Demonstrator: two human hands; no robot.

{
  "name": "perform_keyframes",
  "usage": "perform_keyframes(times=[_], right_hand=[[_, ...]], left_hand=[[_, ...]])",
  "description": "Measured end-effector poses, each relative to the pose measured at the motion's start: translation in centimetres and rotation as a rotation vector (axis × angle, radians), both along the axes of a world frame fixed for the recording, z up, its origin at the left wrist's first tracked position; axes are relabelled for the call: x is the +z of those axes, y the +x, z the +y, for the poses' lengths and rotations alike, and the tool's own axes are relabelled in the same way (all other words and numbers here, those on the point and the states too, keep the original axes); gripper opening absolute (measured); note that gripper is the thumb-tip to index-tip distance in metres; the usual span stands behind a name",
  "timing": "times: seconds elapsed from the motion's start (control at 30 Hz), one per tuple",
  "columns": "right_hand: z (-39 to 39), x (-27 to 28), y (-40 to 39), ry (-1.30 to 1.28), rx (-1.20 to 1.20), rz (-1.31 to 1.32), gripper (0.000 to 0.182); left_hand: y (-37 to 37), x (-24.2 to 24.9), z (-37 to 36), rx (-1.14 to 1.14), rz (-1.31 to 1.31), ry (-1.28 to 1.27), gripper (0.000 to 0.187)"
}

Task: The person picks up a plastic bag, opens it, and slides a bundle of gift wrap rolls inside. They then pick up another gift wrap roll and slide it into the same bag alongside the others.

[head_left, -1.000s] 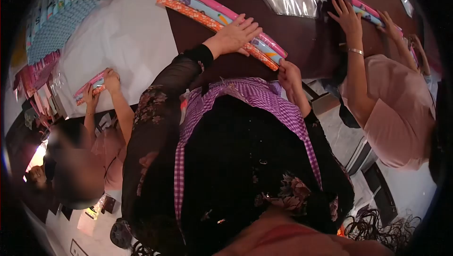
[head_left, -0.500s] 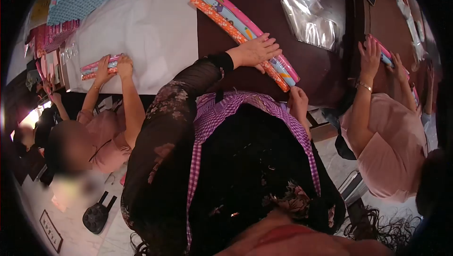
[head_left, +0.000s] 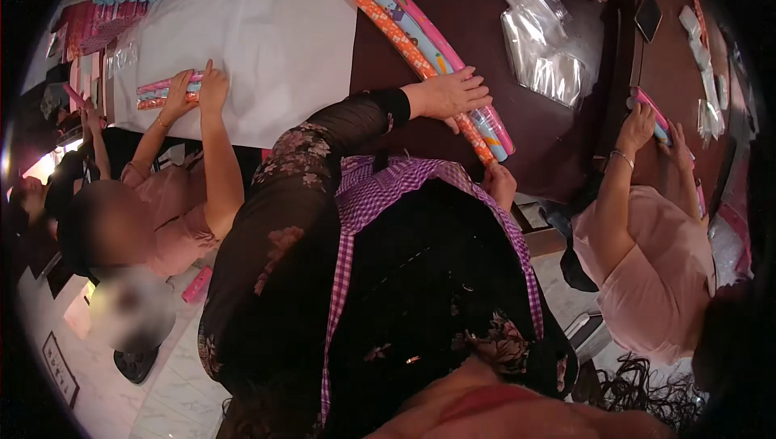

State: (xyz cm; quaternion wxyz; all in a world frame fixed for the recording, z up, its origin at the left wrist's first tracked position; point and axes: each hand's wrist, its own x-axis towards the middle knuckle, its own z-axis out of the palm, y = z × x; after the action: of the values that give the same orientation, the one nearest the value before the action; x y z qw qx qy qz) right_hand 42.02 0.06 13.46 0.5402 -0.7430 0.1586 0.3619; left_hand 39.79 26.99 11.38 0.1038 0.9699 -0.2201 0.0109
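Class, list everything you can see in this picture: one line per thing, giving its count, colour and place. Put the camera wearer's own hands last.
wrapping paper rolls: three, orange, blue and pink, side by side on the dark table, under the wearer's hands.
dark table: one, dark brown, centre top.
clear plastic bags: a few, transparent, on the dark table right of the rolls.
white sheet: one, white, covering the surface at left.
small roll bundle: one, pink and orange, on the white sheet, under a co-worker's hands.
co-workers: two, in pink tops, one at left, one at right.
phone: one, black, top right.
left hand: flat on the rolls.
right hand: at the rolls' near end; grip unclear.
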Motion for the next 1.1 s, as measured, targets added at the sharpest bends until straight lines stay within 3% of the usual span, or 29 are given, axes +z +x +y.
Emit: perform_keyframes(times=[0.03, 0.1, 0.2, 0.33, 0.4, 0.53, 0.57, 0.63, 0.87, 1.1], right_hand=[[-0.3, -0.2, 0.3, -0.002, 0.004, -0.001, 0.028], [-1.0, -0.7, 1.1, 0.112, -0.156, 0.415, 0.028], [-1.1, -1.2, 1.7, 0.14, -0.112, 0.559, 0.028], [-1.9, -1.3, 1.1, 0.167, -0.057, 0.473, 0.029], [-1.7, -0.4, 0.6, 0.037, 0.035, 0.162, 0.029], [-3.4, -1.7, 1.5, 0.118, 0.003, -0.135, 0.027], [-3.2, -1.6, 2.2, 0.094, 0.012, -0.136, 0.026], [-2.5, -0.7, 3.0, 0.106, -0.021, -0.056, 0.025], [-1.4, -1.4, 4.2, 0.163, -0.169, 0.129, 0.02], [-0.9, -1.8, 5.3, 0.224, -0.162, 0.237, 0.028]], left_hand=[[-0.1, 0.0, 0.0, -0.007, -0.001, -0.003, 0.097], [-0.1, -0.1, 0.1, -0.015, -0.004, -0.006, 0.097], [-0.1, 0.1, 0.2, -0.016, -0.013, -0.002, 0.097], [-0.1, 0.3, 0.1, -0.007, -0.007, 0.011, 0.097], [0.0, 0.6, 0.0, 0.007, -0.003, 0.005, 0.096], [0.4, 0.8, 0.2, 0.003, 0.062, -0.037, 0.095], [0.7, 0.9, 0.0, -0.002, 0.149, -0.018, 0.098], [0.2, -0.6, 0.0, 0.004, 0.053, -0.07, 0.097], [0.4, 0.2, -0.4, 0.026, 0.098, 0.018, 0.098], [0.3, 0.5, -0.4, 0.037, 0.042, 0.035, 0.094]])
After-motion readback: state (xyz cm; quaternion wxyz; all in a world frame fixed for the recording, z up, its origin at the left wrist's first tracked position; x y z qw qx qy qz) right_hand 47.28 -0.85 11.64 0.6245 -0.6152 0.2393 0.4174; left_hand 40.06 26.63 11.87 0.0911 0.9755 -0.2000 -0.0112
